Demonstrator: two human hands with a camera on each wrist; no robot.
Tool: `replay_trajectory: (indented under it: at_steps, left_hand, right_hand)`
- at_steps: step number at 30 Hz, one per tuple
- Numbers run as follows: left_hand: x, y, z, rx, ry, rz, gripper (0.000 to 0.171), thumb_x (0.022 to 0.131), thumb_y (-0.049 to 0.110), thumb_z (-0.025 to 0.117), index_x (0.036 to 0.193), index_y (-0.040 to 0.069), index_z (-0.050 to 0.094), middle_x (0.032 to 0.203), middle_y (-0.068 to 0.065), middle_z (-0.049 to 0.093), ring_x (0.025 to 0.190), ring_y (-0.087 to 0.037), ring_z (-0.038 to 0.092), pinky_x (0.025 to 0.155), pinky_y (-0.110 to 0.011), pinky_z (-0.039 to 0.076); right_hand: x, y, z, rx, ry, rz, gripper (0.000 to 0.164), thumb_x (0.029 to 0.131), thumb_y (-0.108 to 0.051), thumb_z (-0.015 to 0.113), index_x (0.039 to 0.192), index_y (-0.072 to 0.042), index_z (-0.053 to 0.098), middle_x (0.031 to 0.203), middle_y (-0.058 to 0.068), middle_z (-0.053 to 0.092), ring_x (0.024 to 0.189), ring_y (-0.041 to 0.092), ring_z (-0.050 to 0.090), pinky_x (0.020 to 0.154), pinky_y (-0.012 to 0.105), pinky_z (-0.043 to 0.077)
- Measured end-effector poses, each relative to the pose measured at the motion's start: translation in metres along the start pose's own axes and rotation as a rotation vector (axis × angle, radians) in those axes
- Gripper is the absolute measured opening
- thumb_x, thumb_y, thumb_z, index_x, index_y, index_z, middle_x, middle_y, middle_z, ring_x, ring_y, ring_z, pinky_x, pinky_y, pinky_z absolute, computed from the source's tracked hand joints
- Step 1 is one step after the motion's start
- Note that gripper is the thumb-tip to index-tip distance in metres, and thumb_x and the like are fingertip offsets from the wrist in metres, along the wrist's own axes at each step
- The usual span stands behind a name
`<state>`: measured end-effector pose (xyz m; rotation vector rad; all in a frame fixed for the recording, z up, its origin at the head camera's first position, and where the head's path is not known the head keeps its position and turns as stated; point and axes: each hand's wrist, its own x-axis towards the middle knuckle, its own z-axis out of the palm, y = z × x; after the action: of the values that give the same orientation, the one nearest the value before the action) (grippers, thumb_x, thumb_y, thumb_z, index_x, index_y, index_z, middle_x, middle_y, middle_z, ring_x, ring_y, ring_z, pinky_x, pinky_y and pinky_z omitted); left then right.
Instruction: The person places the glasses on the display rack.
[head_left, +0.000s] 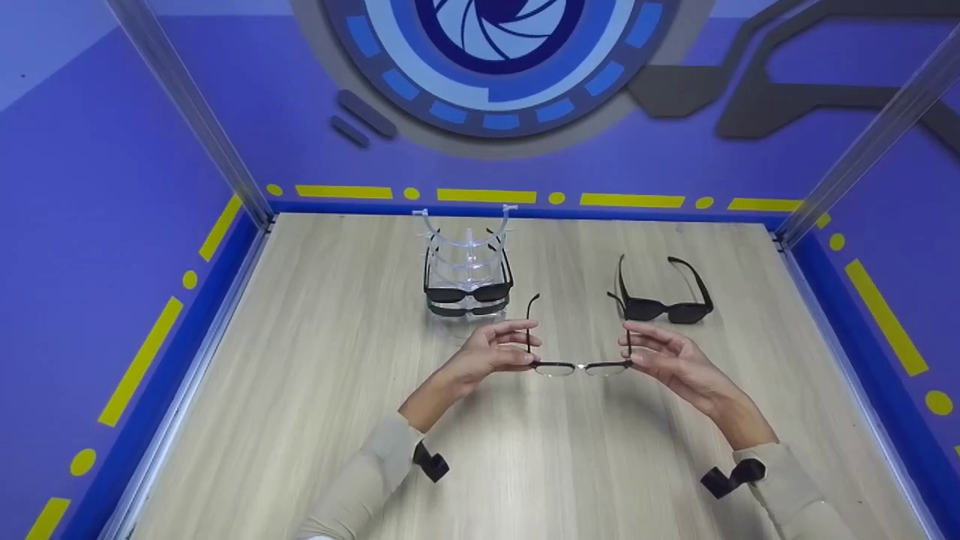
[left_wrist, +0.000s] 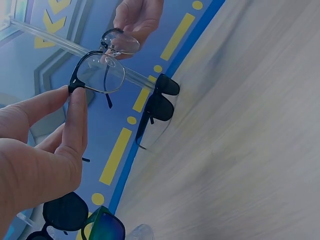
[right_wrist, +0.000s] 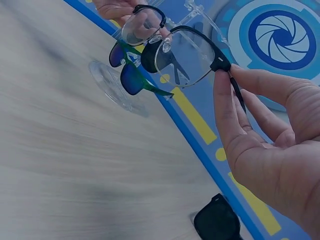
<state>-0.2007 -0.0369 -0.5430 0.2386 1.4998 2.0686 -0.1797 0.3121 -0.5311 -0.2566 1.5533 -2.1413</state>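
Both hands raised over the table, each in a pinch. Left hand: thumb and fingertip closed on one hinge corner of the clear-lens glasses, other fingers loosely extended. Right hand: the same grip at the opposite hinge corner. Clock directions below: head view, centred on these glasses, 12 toward the back wall.

Clear-lens glasses: black upper rims, thin lower rims; held level above the table, between the hands, left at about 9, right at 3. Both temples unfolded, tips toward 12; lens front on the 6 side.

At 2, just beyond the right hand: black sunglasses on the table, temples unfolded toward 12, lenses on the near side.

Between 10 and 11: transparent display stand with curved arms. Two pairs hang on it: dark sunglasses above, green-framed glasses directly below, bluish lenses clear in the right wrist view. Upper arms of the stand bare.

At 8 and 4: a black wrist mount on the left sleeve, a matching one on the right sleeve. Back wall at 12: blue-purple, yellow dashes and dots along the base, round shutter emblem above.
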Motion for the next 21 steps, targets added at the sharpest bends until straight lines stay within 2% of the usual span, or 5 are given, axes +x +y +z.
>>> replay_trajectory:
  at_steps: [3,12,21]
  left_hand:
    - [-0.002,0.0,-0.001,-0.004,0.006,0.006,0.063,0.088,-0.012,0.067,0.148,-0.004,0.049,0.117,-0.005,0.072,0.092,-0.011,0.074,0.091,-0.032,0.063]
    - [-0.009,0.007,-0.006,-0.009,0.019,0.027,0.064,0.088,-0.012,0.068,0.148,-0.004,0.047,0.121,-0.01,0.07,0.092,-0.012,0.075,0.09,-0.031,0.063]
    - [-0.016,0.01,-0.011,-0.01,0.027,0.053,0.062,0.089,-0.012,0.068,0.147,-0.004,0.049,0.117,-0.004,0.071,0.092,-0.012,0.074,0.087,-0.029,0.063]
  right_hand:
    - [0.001,0.001,0.002,0.026,-0.002,0.004,0.047,0.099,0.011,0.052,0.14,-0.011,0.059,0.129,0.003,0.067,0.117,0.013,0.068,0.104,0.028,0.056]
    - [0.003,0.001,0.011,0.043,0.01,-0.016,0.045,0.099,0.013,0.051,0.135,-0.011,0.064,0.124,0.001,0.07,0.114,0.012,0.069,0.102,0.027,0.057]
    - [0.006,0.006,0.021,0.109,0.007,-0.018,0.039,0.099,0.013,0.052,0.127,-0.007,0.07,0.119,0.001,0.074,0.113,0.012,0.07,0.1,0.025,0.058]
